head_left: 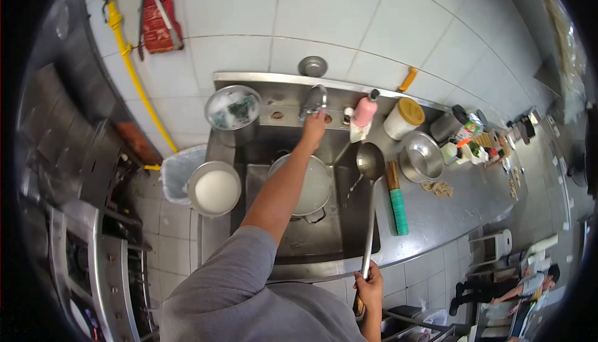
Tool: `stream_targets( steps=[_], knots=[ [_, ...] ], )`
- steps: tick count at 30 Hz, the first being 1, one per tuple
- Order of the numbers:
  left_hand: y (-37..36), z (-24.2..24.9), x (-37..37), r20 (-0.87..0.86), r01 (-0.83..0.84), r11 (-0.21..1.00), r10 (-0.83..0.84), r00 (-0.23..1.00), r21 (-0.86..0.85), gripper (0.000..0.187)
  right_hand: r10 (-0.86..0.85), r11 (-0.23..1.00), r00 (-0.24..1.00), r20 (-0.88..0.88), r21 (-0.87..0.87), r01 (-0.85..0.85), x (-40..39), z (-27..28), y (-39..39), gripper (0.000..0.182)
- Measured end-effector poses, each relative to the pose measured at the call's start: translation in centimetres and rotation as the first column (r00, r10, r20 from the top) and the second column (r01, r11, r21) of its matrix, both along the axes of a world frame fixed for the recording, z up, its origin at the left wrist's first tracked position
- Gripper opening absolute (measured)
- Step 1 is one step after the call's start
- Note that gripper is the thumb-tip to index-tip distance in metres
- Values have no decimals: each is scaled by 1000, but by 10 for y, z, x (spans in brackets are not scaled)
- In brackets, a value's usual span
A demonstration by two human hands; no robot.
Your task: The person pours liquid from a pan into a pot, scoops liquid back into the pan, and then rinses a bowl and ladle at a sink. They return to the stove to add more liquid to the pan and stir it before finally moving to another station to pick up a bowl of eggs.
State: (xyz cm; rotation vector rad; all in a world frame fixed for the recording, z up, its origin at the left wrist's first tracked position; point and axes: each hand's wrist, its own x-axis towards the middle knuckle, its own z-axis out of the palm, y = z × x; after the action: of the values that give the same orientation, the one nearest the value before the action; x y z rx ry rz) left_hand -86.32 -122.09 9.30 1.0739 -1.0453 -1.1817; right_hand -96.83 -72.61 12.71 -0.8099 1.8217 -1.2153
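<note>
Nearest, the right hand (370, 285) is clenched around the long, slim metal handle of the ladle (372, 162). Its smooth, round bowl is positioned at the right edge of the rectangular steel sink (293, 242). Inside the sink, below the left forearm, is a round pot (317, 186) with a looped handle, containing cloudy liquid. A round metal bowl (215, 189) of smooth white contents is at the sink's left side. On the brushed-steel desk (430, 220) to the right lie a brush (397, 199) with a green-wrapped section, a shiny steel basin (421, 158) and a crumpled cloth (439, 189). Farther back, the left hand (314, 127) touches the curved chrome tap (316, 99); finger closure cannot be told. A cylindrical pot (233, 109) of foam stands at back left; a pink plastic bottle (365, 111) stands right of the tap. Behind is glossy, square-edged wall tile (324, 12).
</note>
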Motion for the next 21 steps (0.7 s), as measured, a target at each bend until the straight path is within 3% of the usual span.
stream_targets(
  steps=[1,2,3,4,5,6,7,8,10,14,15,17,21],
  knots=[
    [13,2,6,285,-13,992,47,957,-123,42,35,999,999,10,11,-35,-7,-13,4,30],
    [28,-5,16,545,3,974,125,829,-228,42,78,997,995,-56,17,-77,-21,-35,9,22],
    [44,-23,23,541,114,984,-20,841,-140,40,133,991,984,-122,23,-131,-30,-49,12,14],
    [55,-44,33,714,293,943,-98,693,-155,38,139,983,989,-41,129,-133,-31,-45,10,10],
    [94,-72,38,577,194,919,43,815,-342,45,188,962,982,33,194,-190,-36,-41,5,9],
    [133,-82,53,482,299,952,-231,845,-69,71,232,947,972,43,218,-236,-41,-30,0,9],
    [172,-77,73,360,314,947,-316,878,68,70,274,931,961,49,238,-277,-49,-21,-6,9],
    [211,-67,95,217,344,920,-380,899,186,69,346,909,937,54,228,-348,-66,-26,-9,9],
    [278,-56,146,-279,387,854,-300,912,348,60,490,841,872,-10,268,-470,-82,-18,-15,10],
    [352,-68,241,-334,46,893,119,935,447,48,662,725,748,-51,299,-621,-89,-10,-31,11],
    [357,-66,248,-326,16,892,149,933,452,48,685,704,728,-42,298,-645,-93,-12,-35,11],
    [357,-52,262,-230,-424,792,555,799,438,45,745,639,667,10,279,-717,-95,-17,-45,12],
    [322,-23,262,-226,-520,686,689,688,509,41,781,581,616,102,242,-777,-90,-15,-36,13]
  ],
)
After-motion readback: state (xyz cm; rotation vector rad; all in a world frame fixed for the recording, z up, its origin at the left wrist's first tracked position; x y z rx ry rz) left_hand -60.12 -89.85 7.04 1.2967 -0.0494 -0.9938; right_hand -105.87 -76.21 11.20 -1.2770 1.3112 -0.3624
